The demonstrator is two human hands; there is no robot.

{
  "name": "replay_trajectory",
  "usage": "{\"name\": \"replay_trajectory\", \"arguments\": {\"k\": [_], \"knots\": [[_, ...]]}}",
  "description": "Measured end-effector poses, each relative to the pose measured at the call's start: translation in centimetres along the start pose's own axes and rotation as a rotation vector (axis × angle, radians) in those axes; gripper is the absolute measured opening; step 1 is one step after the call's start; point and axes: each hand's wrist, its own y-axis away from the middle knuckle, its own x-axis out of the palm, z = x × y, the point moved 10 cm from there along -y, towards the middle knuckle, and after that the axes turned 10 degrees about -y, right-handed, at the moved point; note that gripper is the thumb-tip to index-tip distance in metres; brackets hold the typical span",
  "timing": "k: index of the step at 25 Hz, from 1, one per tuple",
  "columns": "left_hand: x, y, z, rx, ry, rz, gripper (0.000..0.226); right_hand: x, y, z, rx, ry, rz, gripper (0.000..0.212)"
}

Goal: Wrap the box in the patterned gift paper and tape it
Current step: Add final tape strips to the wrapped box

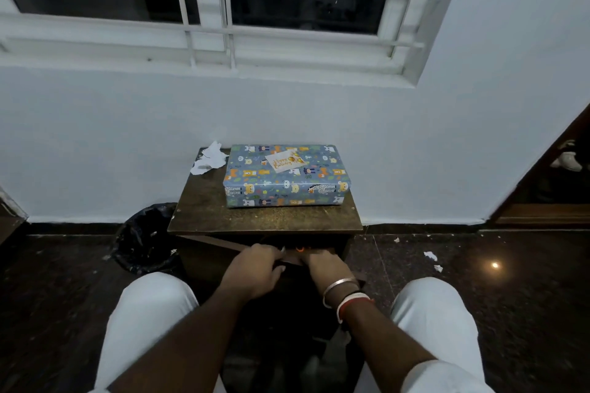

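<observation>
The box [285,174] lies on the small brown table [204,214], fully covered in blue gift paper printed with cartoon animals. A white "Happy Birthday" tag [283,161] sits on its top. Both my hands are below the table top, well in front of the box, at an open drawer [223,247]. My left hand [255,268] curls its fingers over the drawer's front edge. Beside it, my right hand [322,268], with bangles on the wrist, reaches into the drawer, where its fingertips are hidden. Something small and orange [300,249] shows inside the drawer between the hands.
Crumpled white paper scraps [209,158] lie on the table's back left corner. A black-lined bin [145,238] stands on the dark floor left of the table. More scraps [431,257] dot the floor at right. A white wall and a barred window rise behind.
</observation>
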Motion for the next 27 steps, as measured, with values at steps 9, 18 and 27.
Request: {"name": "replay_trajectory", "arguments": {"k": [9,18,27], "knots": [[-0.1,0.7,-1.1,0.084,-0.224,0.039,0.037,1.2,1.3,1.0,-0.108,0.095,-0.242,0.058],[-11.3,-0.4,11.8,-0.417,0.194,-0.629,0.009,-12.5,-6.9,9.8,-0.274,-0.141,-0.450,0.027],[-6.7,-8.2,30.9,-0.905,0.796,-0.477,0.051,-13.2,-31.3,22.4,-0.143,0.037,0.014,0.037]]}}
